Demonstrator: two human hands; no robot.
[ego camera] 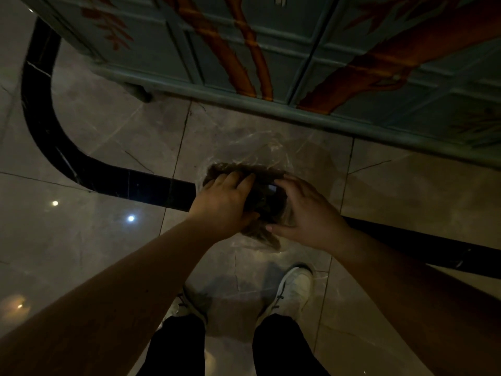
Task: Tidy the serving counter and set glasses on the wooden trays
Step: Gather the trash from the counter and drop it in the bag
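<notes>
I look straight down in dim light. Both hands hold a clear plastic bag (252,150) with a dark, brownish mass (267,202) inside it, above the floor. My left hand (226,202) grips the bag's left side with fingers curled over the top. My right hand (306,213) clasps the right side, thumb along the bottom. The bag's thin upper part stands loose above my fingers. What the dark contents are I cannot tell. No glasses or wooden trays are in view.
A teal cabinet (271,50) with orange painted branches stands right in front, its base on short feet. The glossy beige marble floor (108,131) has a curved black inlay band (40,104). My two white shoes (292,291) stand below the bag.
</notes>
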